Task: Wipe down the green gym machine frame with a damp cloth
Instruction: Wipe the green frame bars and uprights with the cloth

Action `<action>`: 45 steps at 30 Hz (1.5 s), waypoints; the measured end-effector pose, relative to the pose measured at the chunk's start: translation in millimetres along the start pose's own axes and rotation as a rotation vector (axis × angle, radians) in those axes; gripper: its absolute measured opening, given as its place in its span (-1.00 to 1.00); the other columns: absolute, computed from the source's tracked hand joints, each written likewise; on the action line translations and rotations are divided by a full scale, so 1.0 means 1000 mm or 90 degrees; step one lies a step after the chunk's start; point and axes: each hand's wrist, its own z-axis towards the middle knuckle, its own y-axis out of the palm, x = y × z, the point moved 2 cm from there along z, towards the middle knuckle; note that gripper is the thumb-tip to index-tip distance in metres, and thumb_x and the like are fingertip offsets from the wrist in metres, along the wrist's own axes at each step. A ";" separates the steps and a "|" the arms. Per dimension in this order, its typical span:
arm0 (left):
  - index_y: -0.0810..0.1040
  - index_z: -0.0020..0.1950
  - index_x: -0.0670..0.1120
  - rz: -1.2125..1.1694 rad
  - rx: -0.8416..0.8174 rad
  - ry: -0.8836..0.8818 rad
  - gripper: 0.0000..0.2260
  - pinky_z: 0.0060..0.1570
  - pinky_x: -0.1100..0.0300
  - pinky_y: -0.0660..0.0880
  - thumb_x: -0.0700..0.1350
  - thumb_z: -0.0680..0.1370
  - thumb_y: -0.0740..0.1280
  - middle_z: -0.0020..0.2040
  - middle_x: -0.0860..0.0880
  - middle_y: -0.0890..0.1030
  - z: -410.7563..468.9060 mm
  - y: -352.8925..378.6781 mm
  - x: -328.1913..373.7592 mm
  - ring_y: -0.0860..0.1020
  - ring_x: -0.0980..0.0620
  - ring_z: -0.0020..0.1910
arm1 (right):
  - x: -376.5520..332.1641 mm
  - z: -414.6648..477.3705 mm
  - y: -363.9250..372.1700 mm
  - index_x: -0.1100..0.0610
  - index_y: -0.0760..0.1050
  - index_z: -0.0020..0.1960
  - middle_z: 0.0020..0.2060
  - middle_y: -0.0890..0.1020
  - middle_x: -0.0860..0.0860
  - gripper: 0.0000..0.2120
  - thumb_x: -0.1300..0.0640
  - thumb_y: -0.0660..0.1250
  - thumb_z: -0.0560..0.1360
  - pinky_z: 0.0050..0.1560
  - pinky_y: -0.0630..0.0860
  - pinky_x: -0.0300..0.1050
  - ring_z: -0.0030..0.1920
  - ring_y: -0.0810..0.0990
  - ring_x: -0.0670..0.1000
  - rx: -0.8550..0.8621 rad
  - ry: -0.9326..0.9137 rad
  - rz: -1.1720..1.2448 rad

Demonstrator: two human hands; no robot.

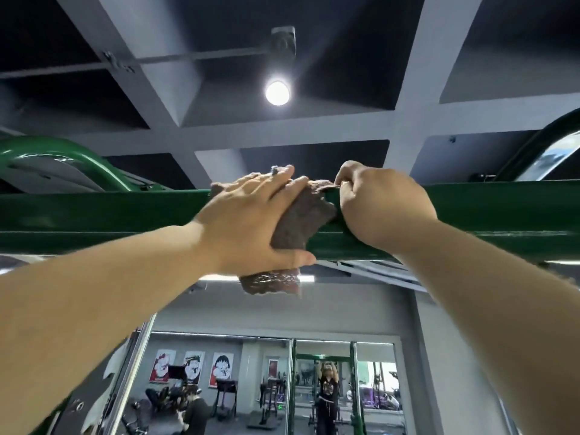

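Two bare forearms reach up from the lower corners toward a bar overhead. The left hand (251, 221) lies flat on a brown cloth (301, 221), its fingers straight and spread across the fabric and its thumb tucked along the bar's lower edge. This grip is loose and open, a press rather than a clasp. The right hand (383, 208) sits just beside it with curled fingers, and its grip is closed, thumb and forefinger pinching the cloth's upper right edge at the top of the bar.

The cloth is draped over the front face of the green frame beam (110, 215), bunched on top, with a crumpled flap hanging below the beam under the left thumb. The beam runs level across the whole view, glossy and dark green.

Behind it on the left, a curved green tube (62, 152) arcs upward. Above, a grey coffered ceiling (282, 127) carries a round lamp (277, 92) that is lit.

Lower and farther off, a mirror wall (251, 372) reflects gym machines, three cartoon posters (193, 367) and a person (328, 390) with both arms raised to a green frame.
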 end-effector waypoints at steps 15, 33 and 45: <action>0.49 0.30 0.03 -0.041 0.025 -0.046 -0.03 0.18 0.01 0.42 0.58 0.31 -0.33 0.23 -0.04 0.54 0.012 -0.004 -0.038 0.51 -0.13 0.20 | -0.013 -0.006 0.002 0.05 0.44 0.19 -0.25 0.55 0.02 -0.74 0.17 0.01 0.64 -0.12 0.23 -0.10 -0.15 0.48 0.10 0.020 0.040 -0.039; 0.38 0.30 0.23 -0.152 -0.134 -0.121 -0.22 0.02 0.07 0.36 0.61 0.26 -0.06 0.15 0.17 0.50 -0.014 -0.003 -0.115 0.43 0.03 0.09 | -0.122 0.016 0.025 0.05 0.49 0.15 -0.12 0.57 0.04 -0.75 0.23 0.13 0.56 -0.04 0.36 -0.09 -0.11 0.48 0.09 -0.061 0.089 -0.024; 0.19 0.49 0.21 -0.103 -0.108 -0.098 -0.12 0.29 -0.05 0.35 0.62 0.31 -0.23 0.31 0.04 0.49 -0.096 0.014 -0.244 0.43 -0.05 0.28 | -0.216 0.036 0.065 0.10 0.52 0.12 -0.17 0.53 -0.04 -0.74 0.27 0.10 0.57 0.08 0.51 -0.01 0.00 0.55 0.12 -0.076 0.118 0.028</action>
